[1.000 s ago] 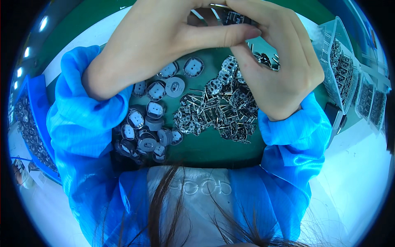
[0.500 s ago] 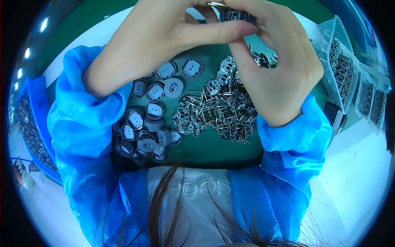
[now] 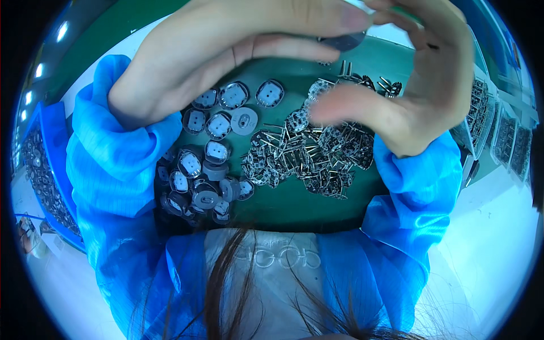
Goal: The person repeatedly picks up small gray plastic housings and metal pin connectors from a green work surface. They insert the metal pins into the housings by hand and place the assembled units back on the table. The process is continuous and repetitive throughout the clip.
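Holding a small dark round part (image 3: 347,41) up close to the camera, the left hand (image 3: 226,54) pinches its upper edge between thumb and forefinger while the right hand (image 3: 422,85) curves in from the other side, its fingertips meeting the left's just above the part; the part hangs in the air well above the green mat (image 3: 294,204) on the bench. The left fingers (image 3: 317,17) are closed on the part; the right forefinger and thumb look closed at the same spot, though whether they grip the part itself or something too small to make out I cannot tell, and the right hand's lower fingers (image 3: 345,105) are spread loose and blurred. Below lie 2 heaps: grey caps with pale square windows (image 3: 212,161) under the left wrist, and metal pieces with thin pins (image 3: 309,156) toward the right. Trays of more parts (image 3: 501,133) stand at the right edge, and a blue bin (image 3: 39,170) at the left. To do this step well, I judge the pinch should stay light and on the rim only, the part held level so any pins line up squarely, and both blue sleeves (image 3: 122,153) kept off the heaps so nothing is swept aside.
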Motion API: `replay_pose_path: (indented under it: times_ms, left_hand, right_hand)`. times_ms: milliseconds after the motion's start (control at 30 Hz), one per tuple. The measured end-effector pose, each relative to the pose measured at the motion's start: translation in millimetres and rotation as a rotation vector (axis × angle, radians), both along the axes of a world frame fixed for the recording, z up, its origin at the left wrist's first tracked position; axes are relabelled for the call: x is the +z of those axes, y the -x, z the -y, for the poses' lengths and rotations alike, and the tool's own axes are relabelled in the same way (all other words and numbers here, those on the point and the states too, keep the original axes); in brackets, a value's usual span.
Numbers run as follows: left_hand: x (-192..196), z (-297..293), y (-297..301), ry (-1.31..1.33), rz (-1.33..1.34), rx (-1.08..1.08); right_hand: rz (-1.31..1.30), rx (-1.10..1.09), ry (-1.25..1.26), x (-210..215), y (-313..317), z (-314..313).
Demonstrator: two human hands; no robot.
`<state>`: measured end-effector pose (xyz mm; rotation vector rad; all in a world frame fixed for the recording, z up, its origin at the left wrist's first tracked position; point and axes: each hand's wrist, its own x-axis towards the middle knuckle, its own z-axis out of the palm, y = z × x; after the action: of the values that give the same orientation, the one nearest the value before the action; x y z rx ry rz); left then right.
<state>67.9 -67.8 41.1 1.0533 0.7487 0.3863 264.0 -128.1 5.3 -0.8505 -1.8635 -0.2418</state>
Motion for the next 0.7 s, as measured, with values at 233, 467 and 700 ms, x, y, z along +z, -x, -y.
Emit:
replay_pose_path:
  times_ms: [233, 467, 700]
  left_hand:
    - [-15, 25, 11, 0.029, 0.138, -0.2]
    - [-25, 29, 12, -0.015, 0.114, -0.037]
    - [-6, 34, 7, -0.35, 0.064, 0.02]
  right_hand:
    - [0.159, -0.33, 0.305, -11, -7, 50]
    - [0.26, -0.476, 0.424, 1, 7, 47]
    - [0.104, -0.431, 0.442, 6, 12, 45]
